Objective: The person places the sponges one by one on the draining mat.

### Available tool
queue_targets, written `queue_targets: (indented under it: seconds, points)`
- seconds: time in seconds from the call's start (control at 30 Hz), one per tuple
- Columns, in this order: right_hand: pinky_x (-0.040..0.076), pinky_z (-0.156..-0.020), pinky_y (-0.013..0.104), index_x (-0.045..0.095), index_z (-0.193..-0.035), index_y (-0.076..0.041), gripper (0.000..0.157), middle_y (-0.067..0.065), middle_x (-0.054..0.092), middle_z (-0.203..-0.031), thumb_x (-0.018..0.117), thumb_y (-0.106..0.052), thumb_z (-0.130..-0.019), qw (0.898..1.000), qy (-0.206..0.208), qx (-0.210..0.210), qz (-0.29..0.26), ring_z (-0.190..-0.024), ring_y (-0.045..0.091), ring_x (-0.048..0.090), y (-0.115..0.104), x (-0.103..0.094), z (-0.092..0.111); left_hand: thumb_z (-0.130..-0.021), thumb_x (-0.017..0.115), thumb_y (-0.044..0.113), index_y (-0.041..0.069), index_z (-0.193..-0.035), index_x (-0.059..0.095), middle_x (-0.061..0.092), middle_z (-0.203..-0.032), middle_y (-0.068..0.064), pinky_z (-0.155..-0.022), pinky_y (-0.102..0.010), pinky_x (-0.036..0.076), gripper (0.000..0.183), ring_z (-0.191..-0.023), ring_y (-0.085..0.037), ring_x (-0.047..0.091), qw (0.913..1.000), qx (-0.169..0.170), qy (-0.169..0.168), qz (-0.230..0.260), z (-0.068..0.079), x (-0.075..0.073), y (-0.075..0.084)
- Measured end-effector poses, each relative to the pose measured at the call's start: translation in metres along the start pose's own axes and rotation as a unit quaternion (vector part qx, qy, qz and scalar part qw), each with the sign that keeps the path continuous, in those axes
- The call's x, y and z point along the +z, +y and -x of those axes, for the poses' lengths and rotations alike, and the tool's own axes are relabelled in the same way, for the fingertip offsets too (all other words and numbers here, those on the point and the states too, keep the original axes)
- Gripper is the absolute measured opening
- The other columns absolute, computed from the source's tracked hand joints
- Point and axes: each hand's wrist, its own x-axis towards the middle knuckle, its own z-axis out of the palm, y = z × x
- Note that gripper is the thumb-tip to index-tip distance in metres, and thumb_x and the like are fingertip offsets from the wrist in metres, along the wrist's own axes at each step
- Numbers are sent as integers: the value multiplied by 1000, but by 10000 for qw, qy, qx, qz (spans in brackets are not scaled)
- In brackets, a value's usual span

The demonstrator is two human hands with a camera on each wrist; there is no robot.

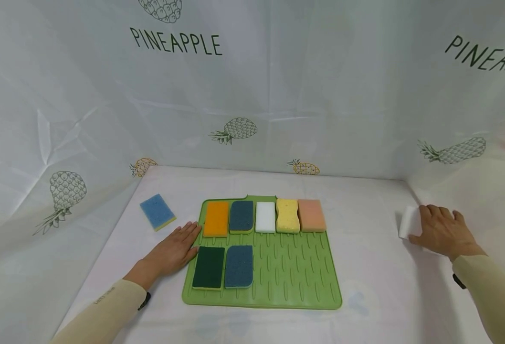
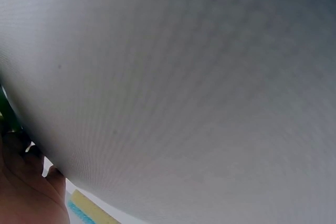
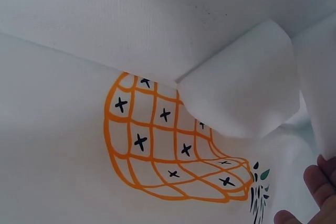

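A green ribbed mat point(image 1: 295, 272) lies mid-table. Its far row holds an orange sponge point(image 1: 216, 218), a dark blue one point(image 1: 241, 216), a white one point(image 1: 265, 217), a yellow one point(image 1: 288, 215) and a peach one point(image 1: 311, 215). Nearer me sit a dark green sponge point(image 1: 209, 267) and a blue one point(image 1: 238, 266). My left hand point(image 1: 177, 248) lies flat on the cloth, fingertips at the mat's left edge. My right hand point(image 1: 439, 234) rests at the far right with relaxed fingers against a white sponge point(image 1: 409, 221), which also shows in the right wrist view point(image 3: 241, 82) ahead of my fingertips point(image 3: 315, 179).
A blue sponge with a yellow underside point(image 1: 157, 211) lies on the cloth left of the mat; its edge point(image 2: 86, 208) shows in the left wrist view. White pineapple-print cloth covers the table and hangs as walls on three sides. The mat's right half is bare.
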Motion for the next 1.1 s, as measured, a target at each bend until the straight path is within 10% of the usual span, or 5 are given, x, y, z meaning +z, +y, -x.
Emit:
queue_targets:
  seconds: [0.47, 1.1]
  points:
    - [42, -89, 75, 41, -129, 15, 98, 39, 51, -125, 88, -53, -77, 9988, 452, 112, -169, -109, 57, 49, -6, 5, -2, -111, 52, 39, 1, -166, 29, 32, -171, -19, -128, -59, 29, 70, -159, -38, 30, 9999, 60, 67, -86, -1, 4, -3]
    - [47, -79, 66, 43, -122, 14, 97, 32, 49, -114, 89, -52, -68, 9863, 1498, -665, 164, -101, 49, 49, -70, -28, -39, -111, 53, 37, 0, -166, 29, 31, -171, -20, -128, -59, 28, 70, -159, -39, 29, 10000, 4, -2, 9, 1, -2, 1]
